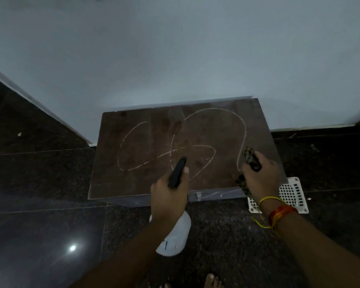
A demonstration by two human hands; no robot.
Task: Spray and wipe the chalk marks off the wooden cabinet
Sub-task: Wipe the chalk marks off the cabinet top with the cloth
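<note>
Both hands sit over the near edge of the wooden cabinet point(154, 142): left hand point(168, 196) wraps a spray bottle point(175, 235), black nozzle aimed at the top and white body hanging below the wrist, while right hand point(260, 175) clenches a dark patterned cloth point(250, 157) at the cabinet's near-right corner. Cabinet stands against the far wall point(175, 48) on dark floor tiles point(40, 173), its brown top covered in looping chalk marks point(195, 146), more chalk on its near face. White perforated grate point(289, 192) lies on the floor just right of the cabinet, partly behind the right wrist with its red and yellow threads point(279, 213).

One cabinet point(154, 142), bottle point(175, 235), cloth point(250, 157).
</note>
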